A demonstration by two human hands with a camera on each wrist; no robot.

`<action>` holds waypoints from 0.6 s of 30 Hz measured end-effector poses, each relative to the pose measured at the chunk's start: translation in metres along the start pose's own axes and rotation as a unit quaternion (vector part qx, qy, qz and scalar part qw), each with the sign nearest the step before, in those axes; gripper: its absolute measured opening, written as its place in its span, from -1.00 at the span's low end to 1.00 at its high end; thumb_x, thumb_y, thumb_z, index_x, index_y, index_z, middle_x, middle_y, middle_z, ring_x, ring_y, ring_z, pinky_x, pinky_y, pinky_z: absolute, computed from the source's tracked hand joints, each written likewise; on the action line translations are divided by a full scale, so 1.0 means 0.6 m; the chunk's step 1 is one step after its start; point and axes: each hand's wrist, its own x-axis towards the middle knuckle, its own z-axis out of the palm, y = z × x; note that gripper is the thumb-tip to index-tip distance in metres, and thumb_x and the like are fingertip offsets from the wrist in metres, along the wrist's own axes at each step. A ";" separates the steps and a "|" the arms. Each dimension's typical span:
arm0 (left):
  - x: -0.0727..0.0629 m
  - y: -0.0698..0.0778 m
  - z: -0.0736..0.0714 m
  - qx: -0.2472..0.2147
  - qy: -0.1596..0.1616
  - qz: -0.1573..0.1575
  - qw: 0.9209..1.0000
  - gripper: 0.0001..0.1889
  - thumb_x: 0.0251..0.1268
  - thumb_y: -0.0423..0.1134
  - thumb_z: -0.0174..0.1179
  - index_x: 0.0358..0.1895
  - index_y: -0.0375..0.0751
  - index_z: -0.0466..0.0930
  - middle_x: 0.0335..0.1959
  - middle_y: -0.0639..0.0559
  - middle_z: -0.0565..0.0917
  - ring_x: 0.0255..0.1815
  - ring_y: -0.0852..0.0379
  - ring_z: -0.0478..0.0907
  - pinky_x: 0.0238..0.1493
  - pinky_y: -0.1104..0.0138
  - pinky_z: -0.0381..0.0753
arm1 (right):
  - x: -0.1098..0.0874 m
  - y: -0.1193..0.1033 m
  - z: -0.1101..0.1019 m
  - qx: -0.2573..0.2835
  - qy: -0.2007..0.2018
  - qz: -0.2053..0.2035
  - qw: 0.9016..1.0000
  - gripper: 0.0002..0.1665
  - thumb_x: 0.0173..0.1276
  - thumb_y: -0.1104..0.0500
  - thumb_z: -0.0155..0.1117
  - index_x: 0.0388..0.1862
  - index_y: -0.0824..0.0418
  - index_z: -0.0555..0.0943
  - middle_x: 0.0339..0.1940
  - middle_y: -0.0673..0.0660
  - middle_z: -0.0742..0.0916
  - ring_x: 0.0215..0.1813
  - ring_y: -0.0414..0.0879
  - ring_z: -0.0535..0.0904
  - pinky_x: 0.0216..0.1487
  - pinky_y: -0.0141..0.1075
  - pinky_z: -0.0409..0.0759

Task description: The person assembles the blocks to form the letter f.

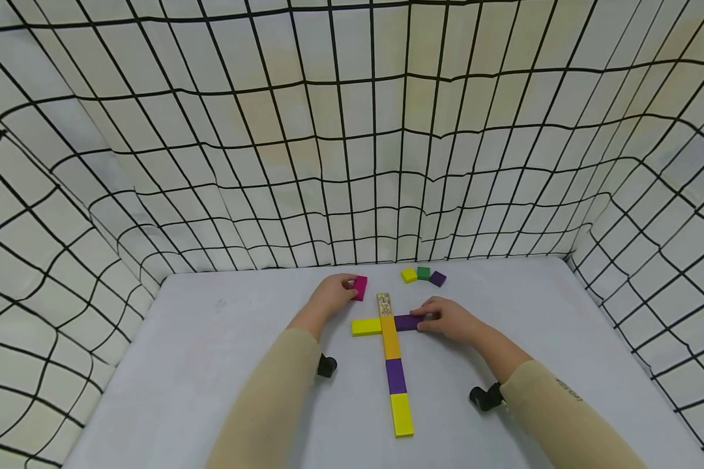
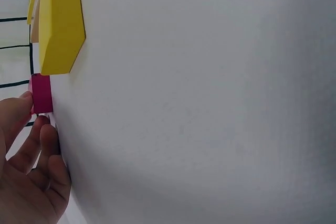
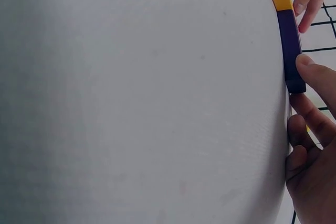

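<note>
My left hand pinches a magenta block between thumb and fingers, near the table's far edge. In the left wrist view the thumb lies along this block and the other fingers curl below it. My right hand holds the outer end of a purple block. That block's inner end meets an orange block; a yellow block lies on the opposite side. Above the orange block is a patterned tile. Below it run another purple block and a yellow block.
Small yellow, green and dark purple blocks lie at the back. The white table is bounded by black netting behind and on both sides. A wrist camera hangs under the right forearm.
</note>
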 end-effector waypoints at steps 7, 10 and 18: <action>0.002 0.008 0.003 0.027 0.002 0.012 1.000 -0.53 0.43 -0.13 0.21 0.38 0.06 0.49 0.07 -0.06 0.64 -0.08 0.03 0.50 0.12 0.16 0.55 | 0.001 0.000 0.001 0.000 0.001 -0.001 1.000 -0.63 0.33 0.03 0.40 0.13 -0.06 0.72 -0.04 -0.07 0.65 -0.07 -0.10 0.49 0.03 -0.19 0.49; 0.005 0.014 0.006 0.041 0.001 0.018 0.999 -0.54 0.45 -0.11 0.18 0.38 0.08 0.49 0.06 -0.04 0.64 -0.09 0.04 0.49 0.13 0.17 0.54 | 0.002 0.001 0.001 0.001 0.001 -0.003 1.000 -0.63 0.33 0.04 0.40 0.13 -0.05 0.72 -0.05 -0.06 0.65 -0.09 -0.10 0.48 0.00 -0.20 0.49; 0.011 0.026 0.008 0.050 -0.012 0.011 0.999 -0.54 0.50 -0.11 0.12 0.41 0.14 0.43 0.16 -0.04 0.61 0.00 0.02 0.47 0.23 0.13 0.48 | 0.003 0.002 0.002 -0.001 0.001 0.001 1.000 -0.62 0.33 0.03 0.40 0.13 -0.06 0.72 -0.04 -0.06 0.65 -0.06 -0.10 0.49 0.05 -0.18 0.49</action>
